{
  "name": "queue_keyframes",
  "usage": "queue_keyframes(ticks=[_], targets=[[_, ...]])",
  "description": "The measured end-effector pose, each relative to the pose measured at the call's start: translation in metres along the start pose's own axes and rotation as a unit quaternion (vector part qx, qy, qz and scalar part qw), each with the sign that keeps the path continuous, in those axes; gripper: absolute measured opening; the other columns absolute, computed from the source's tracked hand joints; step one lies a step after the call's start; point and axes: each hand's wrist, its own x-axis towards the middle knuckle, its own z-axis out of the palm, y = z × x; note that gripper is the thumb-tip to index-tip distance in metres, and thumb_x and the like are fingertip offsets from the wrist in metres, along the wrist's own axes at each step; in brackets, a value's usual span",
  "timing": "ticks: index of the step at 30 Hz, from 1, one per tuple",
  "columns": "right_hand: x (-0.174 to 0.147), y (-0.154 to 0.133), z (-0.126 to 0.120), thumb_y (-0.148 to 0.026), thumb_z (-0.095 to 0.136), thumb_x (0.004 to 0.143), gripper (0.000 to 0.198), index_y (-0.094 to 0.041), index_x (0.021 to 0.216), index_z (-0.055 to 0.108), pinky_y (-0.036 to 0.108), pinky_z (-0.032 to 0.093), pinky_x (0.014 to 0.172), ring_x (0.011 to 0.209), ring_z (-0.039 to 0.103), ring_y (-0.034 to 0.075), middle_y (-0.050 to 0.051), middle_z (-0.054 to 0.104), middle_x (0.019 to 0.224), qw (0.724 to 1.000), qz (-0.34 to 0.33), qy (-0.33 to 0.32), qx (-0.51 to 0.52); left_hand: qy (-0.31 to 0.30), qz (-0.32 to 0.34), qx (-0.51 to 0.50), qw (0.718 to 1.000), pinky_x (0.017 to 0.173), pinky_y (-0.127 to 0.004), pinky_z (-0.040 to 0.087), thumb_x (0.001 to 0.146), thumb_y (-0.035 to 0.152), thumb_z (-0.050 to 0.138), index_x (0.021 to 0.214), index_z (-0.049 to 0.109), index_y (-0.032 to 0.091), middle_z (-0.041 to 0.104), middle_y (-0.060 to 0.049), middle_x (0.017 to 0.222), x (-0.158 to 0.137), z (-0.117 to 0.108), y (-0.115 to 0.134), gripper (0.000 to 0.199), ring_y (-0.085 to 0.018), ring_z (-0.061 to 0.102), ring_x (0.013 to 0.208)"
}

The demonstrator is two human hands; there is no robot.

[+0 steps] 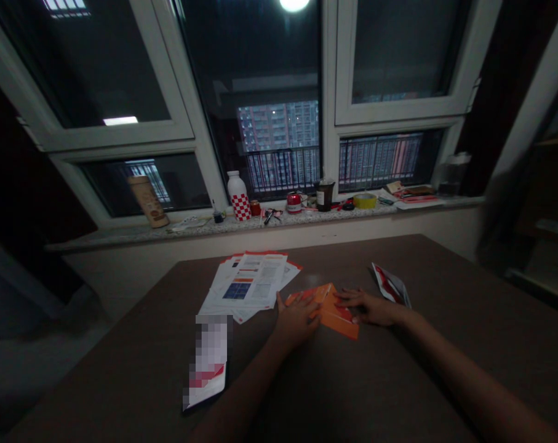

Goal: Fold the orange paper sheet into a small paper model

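Folded orange paper (339,321) with redder patches lies on the dark brown table, its near right corner angled toward me. My left hand (298,317) rests on the paper's left part, fingers stretched out. On the right part, my right hand (362,306) lies palm down with its fingers spread. Both hands press flat and grip nothing. Part of the paper is hidden under them.
Printed white sheets (255,289) with orange edges fan out behind my left hand. A pixelated white and red item (209,357) lies left of my left forearm. A folded white and red leaflet (392,284) stands beyond my right wrist. Bottles and small items line the windowsill (200,231).
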Motion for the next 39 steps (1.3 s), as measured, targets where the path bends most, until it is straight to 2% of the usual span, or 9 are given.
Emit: queue_keyframes(ticks=[11, 17, 20, 23, 26, 30, 35, 39], targets=[[-0.007, -0.002, -0.002, -0.051, 0.072, 0.076, 0.066, -0.039, 0.136, 0.049, 0.062, -0.005, 0.114, 0.147, 0.011, 0.03, 0.003, 0.029, 0.156, 1.0, -0.01, -0.003, 0.029, 0.001, -0.001, -0.037, 0.999, 0.103, -0.077, -0.01, 0.096, 0.045, 0.044, 0.127, 0.055, 0.04, 0.046, 0.002, 0.147, -0.001, 0.002, -0.002, 0.034, -0.033, 0.034, 0.139], [-0.009, -0.004, 0.0, -0.054, 0.075, 0.071, 0.063, -0.038, 0.13, 0.057, 0.061, -0.003, 0.115, 0.146, 0.015, 0.031, 0.002, 0.037, 0.153, 0.999, -0.018, 0.02, 0.03, 0.03, 0.013, -0.042, 0.999, 0.105, -0.074, -0.01, 0.094, 0.042, 0.049, 0.118, 0.06, 0.037, 0.055, 0.001, 0.138, -0.003, -0.001, -0.001, 0.027, -0.029, 0.041, 0.132], [-0.007, -0.008, 0.003, -0.058, 0.07, 0.076, 0.051, -0.036, 0.122, 0.064, 0.058, 0.007, 0.116, 0.145, 0.018, 0.03, 0.001, 0.046, 0.147, 0.999, -0.019, 0.036, 0.036, 0.04, 0.027, -0.034, 0.998, 0.109, -0.07, -0.009, 0.094, 0.041, 0.051, 0.104, 0.066, 0.032, 0.063, 0.0, 0.122, -0.004, -0.005, 0.002, 0.02, -0.024, 0.051, 0.12], [-0.004, -0.012, 0.006, -0.06, 0.063, 0.08, 0.042, -0.032, 0.111, 0.072, 0.052, 0.018, 0.116, 0.142, 0.027, 0.029, 0.003, 0.058, 0.136, 0.997, -0.035, 0.059, 0.046, 0.04, 0.025, -0.031, 0.998, 0.111, -0.067, -0.006, 0.094, 0.04, 0.051, 0.093, 0.067, 0.027, 0.063, 0.0, 0.106, -0.003, -0.006, 0.005, 0.021, -0.021, 0.055, 0.109], [-0.001, -0.015, 0.008, -0.061, 0.059, 0.083, 0.039, -0.03, 0.099, 0.076, 0.049, 0.023, 0.115, 0.135, 0.038, 0.028, 0.004, 0.067, 0.123, 0.995, -0.053, 0.064, 0.052, 0.027, 0.022, -0.042, 0.999, 0.113, -0.065, -0.002, 0.093, 0.039, 0.054, 0.087, 0.065, 0.024, 0.061, 0.0, 0.103, -0.003, -0.002, 0.006, 0.019, -0.02, 0.055, 0.107], [0.001, -0.015, 0.01, -0.062, 0.059, 0.083, 0.04, -0.03, 0.097, 0.077, 0.048, 0.025, 0.113, 0.132, 0.041, 0.028, 0.003, 0.069, 0.118, 0.995, -0.059, 0.066, 0.053, 0.014, 0.02, -0.072, 0.997, 0.114, -0.063, -0.002, 0.093, 0.033, 0.052, 0.098, 0.063, 0.026, 0.061, -0.001, 0.117, -0.004, 0.004, 0.006, 0.015, -0.021, 0.053, 0.114], [0.004, -0.014, 0.014, -0.061, 0.059, 0.083, 0.038, -0.031, 0.098, 0.077, 0.046, 0.026, 0.112, 0.129, 0.043, 0.028, 0.004, 0.063, 0.128, 0.993, -0.071, 0.095, 0.019, -0.014, 0.028, -0.094, 0.995, 0.113, -0.064, -0.008, 0.096, 0.038, 0.045, 0.129, 0.054, 0.033, 0.051, -0.002, 0.142, -0.005, 0.004, 0.004, 0.034, -0.026, 0.041, 0.134], [0.007, -0.01, 0.017, -0.061, 0.056, 0.086, 0.039, -0.03, 0.098, 0.077, 0.047, 0.029, 0.109, 0.125, 0.045, 0.029, 0.006, 0.059, 0.133, 0.989, -0.053, 0.139, -0.011, -0.014, 0.025, -0.091, 0.995, 0.116, -0.059, -0.006, 0.096, 0.042, 0.045, 0.127, 0.058, 0.033, 0.051, -0.002, 0.143, -0.004, 0.006, 0.002, 0.035, -0.026, 0.04, 0.136]])
